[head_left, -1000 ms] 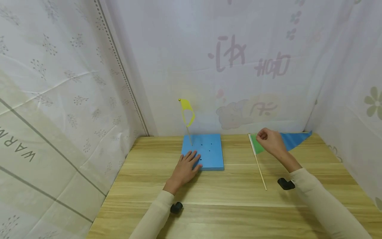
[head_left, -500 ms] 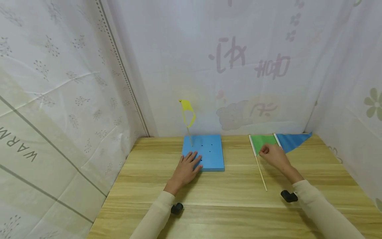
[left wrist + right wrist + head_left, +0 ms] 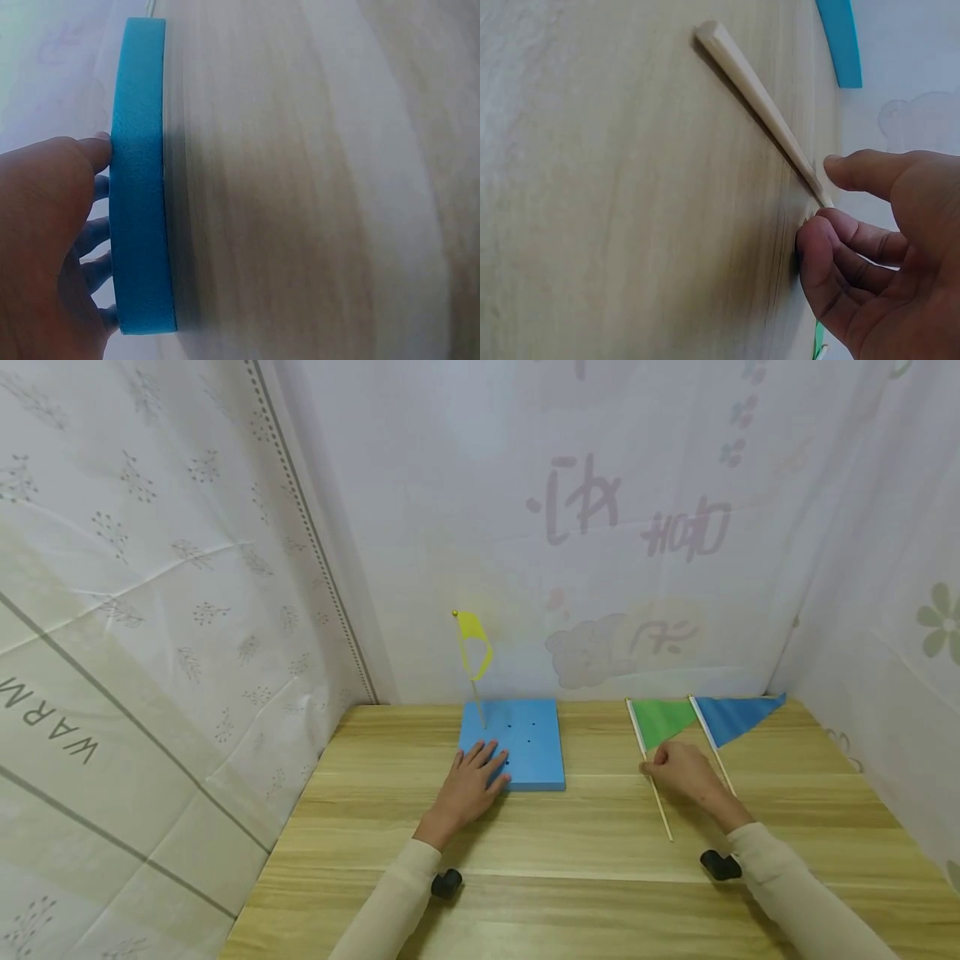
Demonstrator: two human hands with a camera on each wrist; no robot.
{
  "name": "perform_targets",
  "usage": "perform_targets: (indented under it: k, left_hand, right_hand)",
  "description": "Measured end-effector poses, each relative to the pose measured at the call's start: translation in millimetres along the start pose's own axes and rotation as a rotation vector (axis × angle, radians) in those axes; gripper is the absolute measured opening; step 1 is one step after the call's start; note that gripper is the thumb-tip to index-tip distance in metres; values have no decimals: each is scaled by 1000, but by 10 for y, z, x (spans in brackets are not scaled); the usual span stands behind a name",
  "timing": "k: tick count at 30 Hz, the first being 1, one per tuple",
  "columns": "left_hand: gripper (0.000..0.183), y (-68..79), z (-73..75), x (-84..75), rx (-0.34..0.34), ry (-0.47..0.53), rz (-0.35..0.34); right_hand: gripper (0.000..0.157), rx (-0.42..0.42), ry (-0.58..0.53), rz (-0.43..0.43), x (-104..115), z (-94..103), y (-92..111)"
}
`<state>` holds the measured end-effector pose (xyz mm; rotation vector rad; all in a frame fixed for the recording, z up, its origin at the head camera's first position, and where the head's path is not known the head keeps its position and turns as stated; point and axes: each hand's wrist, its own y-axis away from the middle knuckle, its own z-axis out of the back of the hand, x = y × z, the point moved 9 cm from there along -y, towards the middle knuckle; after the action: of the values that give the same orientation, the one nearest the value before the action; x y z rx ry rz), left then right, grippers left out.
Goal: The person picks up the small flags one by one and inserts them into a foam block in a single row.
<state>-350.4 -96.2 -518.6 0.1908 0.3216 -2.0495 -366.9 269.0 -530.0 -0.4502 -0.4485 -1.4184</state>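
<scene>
My left hand (image 3: 467, 782) lies with fingers spread on the near left part of a blue square board (image 3: 536, 760) with small holes. A yellow flag (image 3: 472, 627) on a thin stick stands upright in the board, leaning slightly left. My right hand (image 3: 686, 772) is at the stick of a green pennant flag (image 3: 660, 720) that lies on the table. In the right wrist view the wooden stick (image 3: 761, 105) runs between the thumb (image 3: 862, 171) and the bent fingers, with a gap at the tips. The board's edge (image 3: 139, 180) shows beside the left thumb.
A blue pennant flag (image 3: 738, 718) lies just right of the green one, its stick partly hidden by the right hand. The wooden table (image 3: 585, 877) meets printed curtains (image 3: 465, 510) at the back and sides. Black wrist cameras (image 3: 722, 865) hang below both sleeves.
My right hand has come down from over the green and blue flag cloths to the green flag's stick, uncovering both cloths. The left hand stays on the board.
</scene>
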Motion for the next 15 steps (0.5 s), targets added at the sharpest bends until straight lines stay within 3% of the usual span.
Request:
perform_targets:
  k: [15]
  left_hand:
    - [56,-5,-4,1,1,-3,1]
  right_hand:
    - [31,17,17,-37,14,-44,-14]
